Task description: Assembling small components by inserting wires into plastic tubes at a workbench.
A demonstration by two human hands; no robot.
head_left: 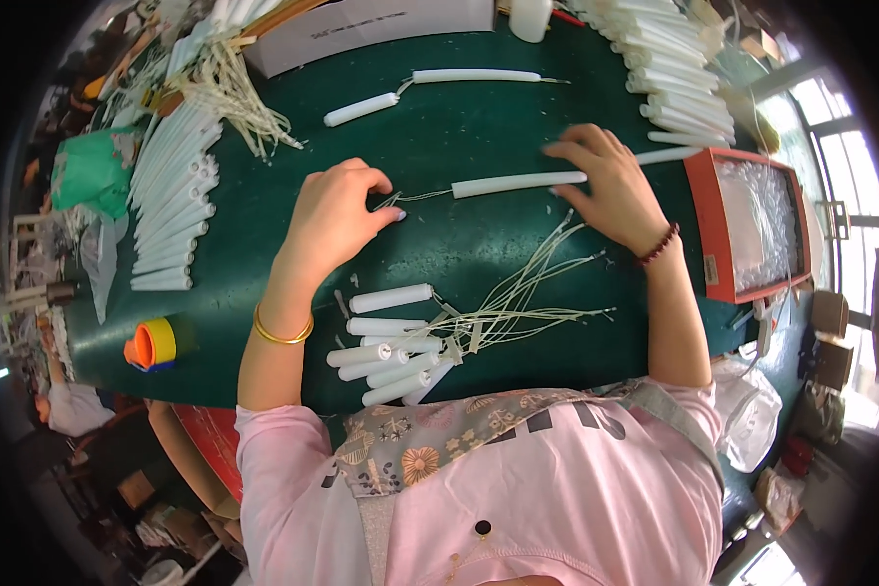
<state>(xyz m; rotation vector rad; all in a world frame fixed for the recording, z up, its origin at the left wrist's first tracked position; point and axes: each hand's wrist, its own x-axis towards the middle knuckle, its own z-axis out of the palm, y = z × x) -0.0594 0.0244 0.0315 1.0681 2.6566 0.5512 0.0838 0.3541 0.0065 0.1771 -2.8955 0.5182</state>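
We have the green tabletop [459, 127] spread under both our hands, crowded at its far edges. Beyond our right hand [610, 186] sits an orange-rimmed tray [701, 225] of clear bags, and further out a stack of white tubes [674, 78]. Beyond our left hand [337, 220], a long row of white tubes [171, 195] runs outward, with an orange and yellow tape roll [151, 344] nearer our wrist.

Between our forearms, close to our body, lies a cluster of short white tubes [391, 356] with a fan of thin pale wires [518, 303] trailing toward the right hand.

The piece we are working on is the long white tube [518, 183], lying flat between our hands. Our right hand rests spread and flat over its far end, fingers pressing down rather than wrapped round it. Our left hand is curled, fingertips pinched at the thin wire ends [410, 198] coming out of the tube's near end.

To do this well, we judge, the right hand should keep the tube pinned so it cannot roll, while the left keeps the wire ends together and in line with the tube, working gently so the strands do not kink or splay.
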